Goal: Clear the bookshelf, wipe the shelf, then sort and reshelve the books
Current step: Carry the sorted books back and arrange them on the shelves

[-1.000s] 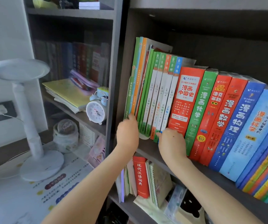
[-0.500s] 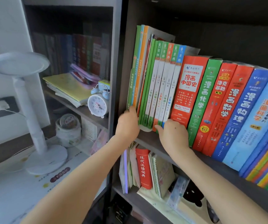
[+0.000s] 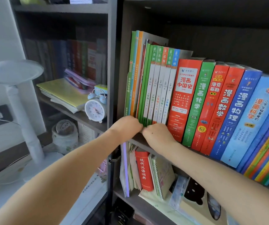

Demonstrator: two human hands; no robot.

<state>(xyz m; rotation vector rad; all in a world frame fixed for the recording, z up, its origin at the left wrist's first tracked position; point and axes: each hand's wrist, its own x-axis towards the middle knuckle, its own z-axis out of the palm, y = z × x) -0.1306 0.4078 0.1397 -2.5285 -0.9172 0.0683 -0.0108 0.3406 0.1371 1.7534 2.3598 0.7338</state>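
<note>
While both arms reached to the shelf (image 3: 136,139), the left grip (image 3: 127,125) and right grip (image 3: 156,135) touched knuckle to knuckle just left of the thick red book (image 3: 184,98), at the feet of the thin books (image 3: 156,95). Fingers curled inward with their tips hidden, so whether they pinched those spines could not be told. The thin books stood upright against the red book's left side. Other thick books (image 3: 237,111) leaned to its right.
</note>
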